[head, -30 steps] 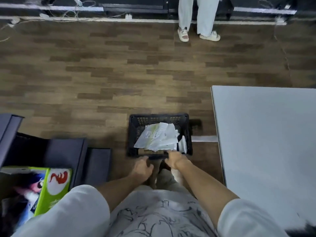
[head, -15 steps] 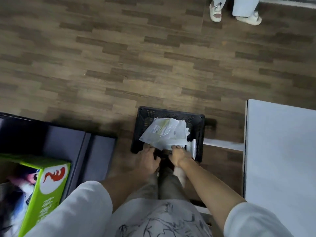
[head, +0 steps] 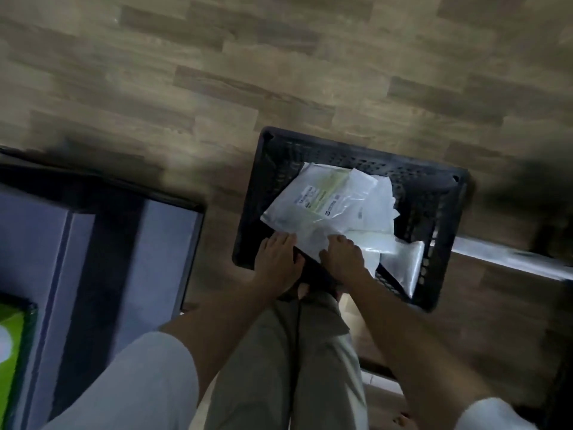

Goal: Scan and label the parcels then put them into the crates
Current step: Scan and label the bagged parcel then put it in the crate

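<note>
1. Both hands are down at the near rim of the black crate (head: 350,212), which sits on the wood floor at about 12 o'clock from the person's knees. The left hand (head: 277,262) lies over the rim with its fingers close together and curled forward; the right hand (head: 344,257) rests on the white parcels (head: 335,209), fingers together. Whether either hand really grips is blurred, so I cannot tell.
2. Several parcels are heaped loosely inside the crate, one flat bag standing on edge at 4 o'clock against the wall.
3. Risk, as I judge it: if the crate is lifted or dragged by this one rim, it may tip and the slippery bags slide out; the upright bag would likely go first.
4. Compared with a half-second ago, the view has swung closer and tilted. The white table at 3 o'clock has dropped out of sight, and the right hand now reaches further onto the parcels.
</note>
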### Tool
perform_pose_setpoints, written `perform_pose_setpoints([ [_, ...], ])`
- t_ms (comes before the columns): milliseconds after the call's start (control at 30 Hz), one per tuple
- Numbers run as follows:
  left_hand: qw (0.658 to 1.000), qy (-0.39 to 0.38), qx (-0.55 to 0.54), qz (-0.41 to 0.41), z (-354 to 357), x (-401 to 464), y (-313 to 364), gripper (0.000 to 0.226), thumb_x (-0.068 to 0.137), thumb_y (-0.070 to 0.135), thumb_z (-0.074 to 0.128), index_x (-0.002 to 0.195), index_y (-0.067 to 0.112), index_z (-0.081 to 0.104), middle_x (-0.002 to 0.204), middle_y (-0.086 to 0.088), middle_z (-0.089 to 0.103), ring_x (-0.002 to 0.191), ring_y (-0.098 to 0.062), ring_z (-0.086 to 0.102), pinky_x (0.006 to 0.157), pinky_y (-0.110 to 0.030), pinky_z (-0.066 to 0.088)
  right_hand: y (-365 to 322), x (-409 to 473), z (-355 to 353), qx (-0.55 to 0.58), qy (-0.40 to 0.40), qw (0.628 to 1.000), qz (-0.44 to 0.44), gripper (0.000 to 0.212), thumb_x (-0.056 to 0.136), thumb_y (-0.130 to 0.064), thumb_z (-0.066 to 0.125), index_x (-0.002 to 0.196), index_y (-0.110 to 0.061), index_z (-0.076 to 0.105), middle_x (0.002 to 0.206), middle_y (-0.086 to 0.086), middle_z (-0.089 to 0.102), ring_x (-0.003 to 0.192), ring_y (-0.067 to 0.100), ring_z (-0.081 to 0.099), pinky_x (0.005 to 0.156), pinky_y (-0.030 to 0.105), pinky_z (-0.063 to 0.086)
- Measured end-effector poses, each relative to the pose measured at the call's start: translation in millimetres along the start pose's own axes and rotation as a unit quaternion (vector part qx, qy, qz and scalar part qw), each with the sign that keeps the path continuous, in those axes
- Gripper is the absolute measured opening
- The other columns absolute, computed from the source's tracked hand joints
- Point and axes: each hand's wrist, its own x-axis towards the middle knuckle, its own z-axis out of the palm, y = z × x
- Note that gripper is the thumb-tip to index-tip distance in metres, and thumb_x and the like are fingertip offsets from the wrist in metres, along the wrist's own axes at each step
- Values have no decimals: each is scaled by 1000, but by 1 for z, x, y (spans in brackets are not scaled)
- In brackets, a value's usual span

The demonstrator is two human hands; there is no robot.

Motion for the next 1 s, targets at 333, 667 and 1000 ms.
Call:
perform_pose_setpoints([
  [333,1000,-3,0,-12,70,57,-47,44,86,28,52,128,13,52,132,-6,54,127,-23,45,108,-34,32,21,107,29,207,187,947,158,59,93,-32,55,132,8,36,132,25,40,121,38,40,99,41,32],
  [667,996,6,-74,-45,66,60,-46,48,84,28,48,124,3,56,120,-17,61,114,-33,55,98,-42,43,6,123,13,462,124,861,173,49,86,-16,68,128,0,49,125,17,58,116,31,55,96,31,43],
  [1000,993,-4,-104,-52,7,6,-17,47,92,30,51,134,9,48,131,-9,54,124,-25,48,103,-36,38,-15,40,-28,643,100,738,177,47,88,-1,58,133,-4,44,124,15,56,112,32,57,98,49,48],
])
